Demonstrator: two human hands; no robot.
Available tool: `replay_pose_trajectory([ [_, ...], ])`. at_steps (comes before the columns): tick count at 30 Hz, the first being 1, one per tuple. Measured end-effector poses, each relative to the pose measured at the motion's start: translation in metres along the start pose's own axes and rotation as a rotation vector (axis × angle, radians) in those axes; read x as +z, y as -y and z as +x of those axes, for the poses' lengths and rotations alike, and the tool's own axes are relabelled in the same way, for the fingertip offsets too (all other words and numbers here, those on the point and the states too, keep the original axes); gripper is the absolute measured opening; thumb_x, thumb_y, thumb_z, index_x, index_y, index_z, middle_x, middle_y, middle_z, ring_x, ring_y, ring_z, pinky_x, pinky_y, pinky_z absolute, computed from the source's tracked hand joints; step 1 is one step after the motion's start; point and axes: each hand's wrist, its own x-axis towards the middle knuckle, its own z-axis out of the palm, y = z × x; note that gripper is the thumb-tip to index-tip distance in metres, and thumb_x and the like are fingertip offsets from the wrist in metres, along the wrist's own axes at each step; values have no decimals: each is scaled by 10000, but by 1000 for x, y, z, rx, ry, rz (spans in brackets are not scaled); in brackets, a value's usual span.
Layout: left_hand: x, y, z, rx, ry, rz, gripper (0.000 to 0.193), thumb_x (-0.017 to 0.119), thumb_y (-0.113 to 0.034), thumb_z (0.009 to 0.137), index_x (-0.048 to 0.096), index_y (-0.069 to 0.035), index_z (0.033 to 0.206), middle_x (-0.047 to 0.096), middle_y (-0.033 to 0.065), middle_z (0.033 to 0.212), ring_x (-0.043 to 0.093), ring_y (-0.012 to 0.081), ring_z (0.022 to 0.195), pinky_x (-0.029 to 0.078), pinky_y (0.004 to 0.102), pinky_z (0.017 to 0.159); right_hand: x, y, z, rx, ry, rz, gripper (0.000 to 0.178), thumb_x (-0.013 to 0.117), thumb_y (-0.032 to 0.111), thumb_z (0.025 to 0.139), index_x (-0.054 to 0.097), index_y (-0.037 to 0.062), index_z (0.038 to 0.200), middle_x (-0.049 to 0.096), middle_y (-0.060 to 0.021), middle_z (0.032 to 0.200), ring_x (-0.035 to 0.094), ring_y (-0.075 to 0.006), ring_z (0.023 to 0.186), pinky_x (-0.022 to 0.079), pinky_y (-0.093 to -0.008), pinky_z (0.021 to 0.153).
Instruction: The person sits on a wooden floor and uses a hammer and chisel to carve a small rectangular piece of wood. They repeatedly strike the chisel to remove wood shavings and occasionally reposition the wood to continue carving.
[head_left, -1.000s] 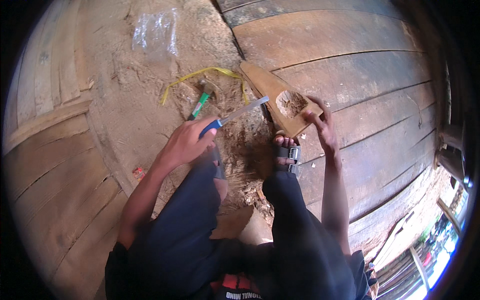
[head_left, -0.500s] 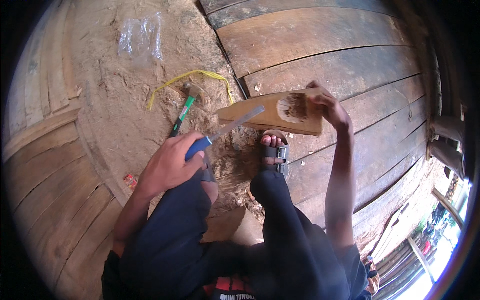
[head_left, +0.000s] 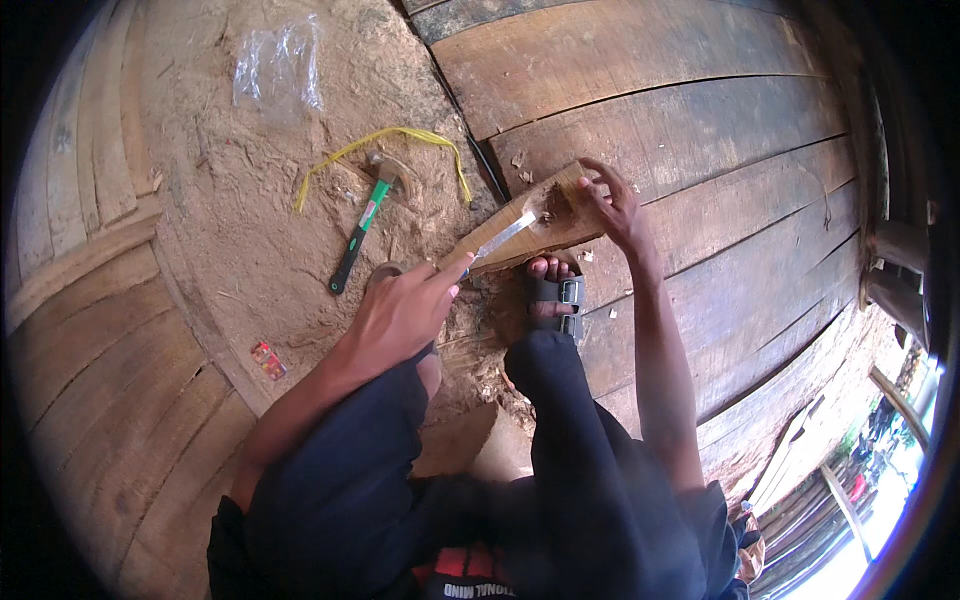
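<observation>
My left hand (head_left: pixel 400 312) is closed around the handle of a chisel (head_left: pixel 506 236), covering most of it. The flat metal blade points up and right across a wooden board (head_left: pixel 545 243). Its tip lies at the edge of a rough, dark hollow (head_left: pixel 562 203) cut in the board's wider end. My right hand (head_left: pixel 615 210) grips that wider end by its right side, fingers at the top corner. The board is tilted, just above my sandalled foot (head_left: pixel 553 295).
A claw hammer (head_left: pixel 360 232) with a green and black handle lies on the dirt floor (head_left: pixel 230 210), beside a yellow strip (head_left: pixel 380 134). Clear plastic (head_left: pixel 278 68) and a small red packet (head_left: pixel 267 360) lie farther left. Wooden planks (head_left: pixel 700 130) cover the right side.
The chisel has moved up and right, its tip now at the hollow. The board has tilted, its right end shifting leftward with my right hand. More of the hammer shows.
</observation>
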Motion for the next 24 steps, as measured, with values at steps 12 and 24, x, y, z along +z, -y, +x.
replay_pose_trajectory([
  [12, 50, 4, 37, 43, -101, -2, 448, 585, -169, 923, 534, -129, 1366, 592, 165, 798, 635, 373, 678, 523, 473, 602, 11, -22, 6, -177, -74, 30, 395, 516, 284, 1002, 613, -21, 1234, 584, -212, 1191, 601, -347, 1080, 465, -361, 928],
  [24, 55, 7, 53, -6, -88, -542, 403, 567, -189, 953, 557, -65, 1336, 671, 238, 1036, 688, 297, 874, 515, 368, 791, 9, -29, 4, -134, -118, 85, 414, 501, 328, 1005, 620, 13, 1245, 589, -216, 1174, 602, -348, 1076, 464, -364, 916],
])
